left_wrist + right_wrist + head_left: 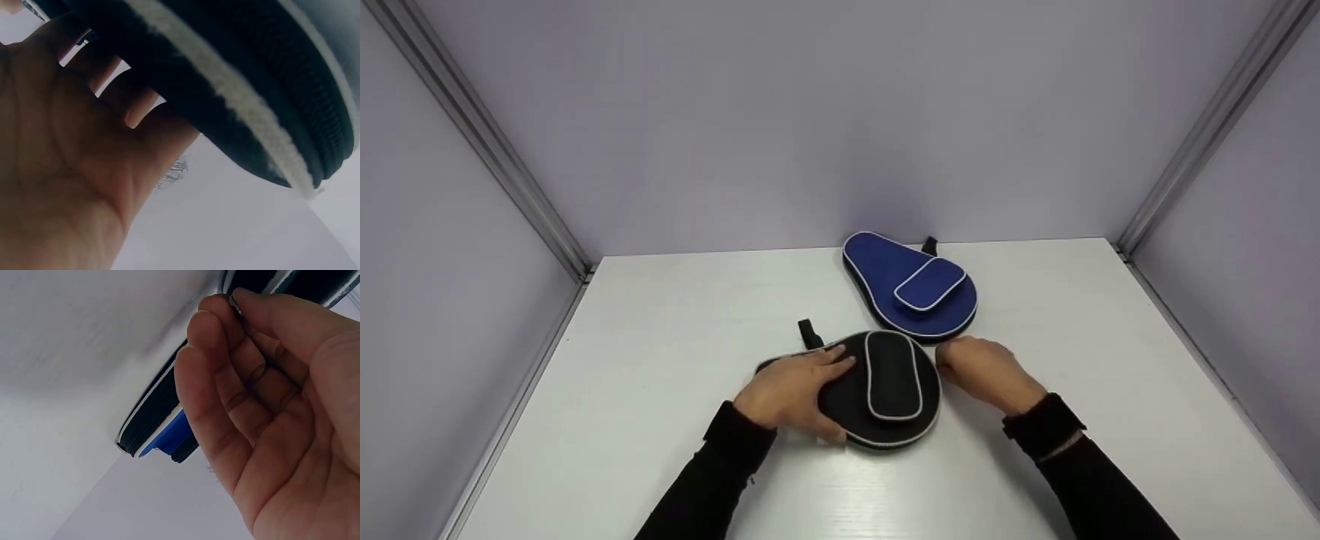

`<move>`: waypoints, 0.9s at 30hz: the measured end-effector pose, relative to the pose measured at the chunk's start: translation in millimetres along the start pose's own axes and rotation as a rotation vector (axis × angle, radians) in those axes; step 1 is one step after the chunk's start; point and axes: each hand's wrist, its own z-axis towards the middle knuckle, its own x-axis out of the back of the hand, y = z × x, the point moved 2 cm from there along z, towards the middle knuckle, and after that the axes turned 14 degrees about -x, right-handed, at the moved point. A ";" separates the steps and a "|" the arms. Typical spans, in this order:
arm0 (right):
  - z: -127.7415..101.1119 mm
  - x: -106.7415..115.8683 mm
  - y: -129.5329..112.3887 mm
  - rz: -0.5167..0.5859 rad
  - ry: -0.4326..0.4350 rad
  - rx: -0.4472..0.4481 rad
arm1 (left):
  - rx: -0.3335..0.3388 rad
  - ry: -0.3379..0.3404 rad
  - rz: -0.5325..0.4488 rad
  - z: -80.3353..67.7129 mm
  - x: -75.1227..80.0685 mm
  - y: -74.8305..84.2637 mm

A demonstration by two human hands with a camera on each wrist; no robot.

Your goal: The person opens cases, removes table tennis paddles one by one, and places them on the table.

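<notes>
Surroundings: smooth pale lilac panels (840, 135) in grey metal channel strips (484, 135). Below them, a white tabletop (652, 315) with a slight sheen.

Main item: black case (840, 401), matte and fabric-like, flat and paddle-shaped, lying on the tabletop in front of me. Its round end points right; its narrow end is partly under my left hand (795, 394). Just beyond it, blue case (877, 266) of the same outline, dark-sided, narrow end pointing away and left. Whether the two cases touch, I cannot tell.

My left hand holds the black case from above: fingers spread over its face, thumb along the near edge. My right hand (982, 371) is drawn in at the round end's rim, thumb and forefinger pinching something.

Details: rounded oblong pocket (894, 375) on the black face; a similar blue pocket (930, 285) on the other. Ribbed zip band (298, 84) round the side wall; coarse, whitish piping (228, 87), slightly fuzzy. Short black strap (810, 334) at the far edge. Smallest: silvery pull (235, 305) in my right-hand pinch.
</notes>
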 end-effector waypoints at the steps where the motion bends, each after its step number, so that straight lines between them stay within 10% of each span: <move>1: -0.4 -0.1 -1.0 0.002 0.000 0.006 | 0.007 0.000 -0.005 -0.5 0.5 -1.0; 27: -7.2 -9.9 -34.7 -0.007 0.089 0.182 | 0.176 0.049 -0.049 -14.2 13.2 -24.8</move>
